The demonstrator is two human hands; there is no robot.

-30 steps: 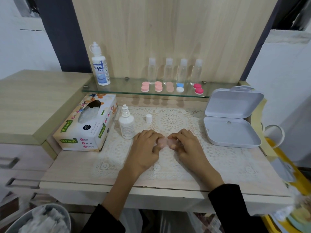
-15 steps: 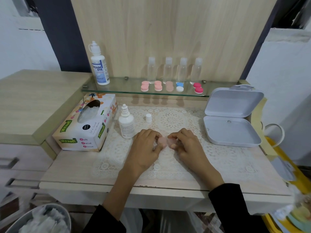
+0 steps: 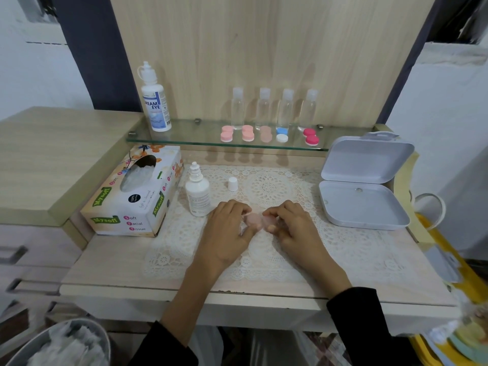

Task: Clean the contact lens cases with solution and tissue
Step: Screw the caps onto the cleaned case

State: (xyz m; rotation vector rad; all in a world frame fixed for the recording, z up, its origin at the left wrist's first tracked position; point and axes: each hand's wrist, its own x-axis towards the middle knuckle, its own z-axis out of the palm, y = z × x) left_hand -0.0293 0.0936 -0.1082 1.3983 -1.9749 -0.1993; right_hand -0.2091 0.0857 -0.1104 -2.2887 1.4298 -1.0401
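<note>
Two hands meet at mid-mat. Left hand (image 3: pixel 225 231): fingers curled, thumb and fingertips pinching the left end of the pale pink case (image 3: pixel 254 221). Right hand (image 3: pixel 295 228): fingers curled likewise, thumb and forefinger pinching the right end. Case held low over the lace mat (image 3: pixel 343 249); whether it touches the mat cannot be told. Case lids: on or off, not resolvable, fingers cover the edges.

Solution bottle (image 3: pixel 198 196) upright just left of the left hand, uncapped. Cap (image 3: pixel 232 184) stands on the mat beside it, apart from both hands. Tissue box (image 3: pixel 132 204) at left, touching neither hand. More cases (image 3: pixel 248 134) in a row on the glass shelf (image 3: pixel 200 133). White box (image 3: pixel 364 204) at right, lid up.
</note>
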